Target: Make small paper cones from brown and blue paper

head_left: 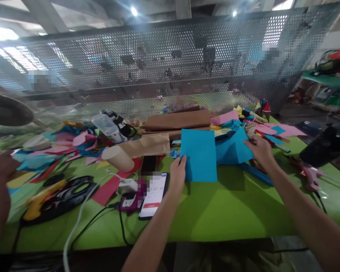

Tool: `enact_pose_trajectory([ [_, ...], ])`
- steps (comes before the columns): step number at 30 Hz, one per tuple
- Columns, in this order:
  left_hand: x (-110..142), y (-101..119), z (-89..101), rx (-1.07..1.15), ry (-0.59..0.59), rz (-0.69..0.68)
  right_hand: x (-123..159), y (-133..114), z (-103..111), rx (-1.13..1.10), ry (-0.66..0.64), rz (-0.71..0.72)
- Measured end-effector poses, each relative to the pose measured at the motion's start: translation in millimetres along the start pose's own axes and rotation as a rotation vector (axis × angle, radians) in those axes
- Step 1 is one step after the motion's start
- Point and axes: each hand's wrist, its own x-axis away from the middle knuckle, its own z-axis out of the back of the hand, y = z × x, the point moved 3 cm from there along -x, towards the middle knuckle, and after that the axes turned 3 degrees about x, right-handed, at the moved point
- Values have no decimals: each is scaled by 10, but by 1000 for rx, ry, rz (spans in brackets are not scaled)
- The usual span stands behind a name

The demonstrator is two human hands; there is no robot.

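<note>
My left hand [178,173] pinches the left edge of a flat blue paper sheet [200,156], held upright above the green table [215,219]. To its right, my right hand [259,149] grips the right end of a second blue paper piece [234,147], which looks bent and partly lies behind the first sheet. Under that second piece, a blue strip [256,173] rests on the table. Just left of my left forearm lies a phone [153,196] with a lit timer screen.
Paper scraps [82,141] pile up at the left, near another person's arm [0,189]. A yellow glue gun [42,198], a purple power strip [134,198] with cords, a paper roll [118,158], brown paper [177,121] and a pink glue gun [310,175] surround my hands. A perforated metal screen [158,68] stands behind.
</note>
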Motion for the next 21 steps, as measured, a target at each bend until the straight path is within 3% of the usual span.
enact_pose_trajectory([
  [6,58,-6,-24,36,-55,70,61,158,3,226,21,-14],
  [10,107,29,-78,-16,-88,40,147,38,90,428,97,202],
  [13,180,53,-145,-2,-113,36,257,-224,171,331,125,392],
  [16,295,84,-231,73,-175,75,503,-591,247,130,-28,532],
  [20,527,168,-290,203,-182,93,1069,-978,241,79,-450,706],
  [21,600,188,-299,262,-184,100,1213,-1014,229,97,-493,738],
])
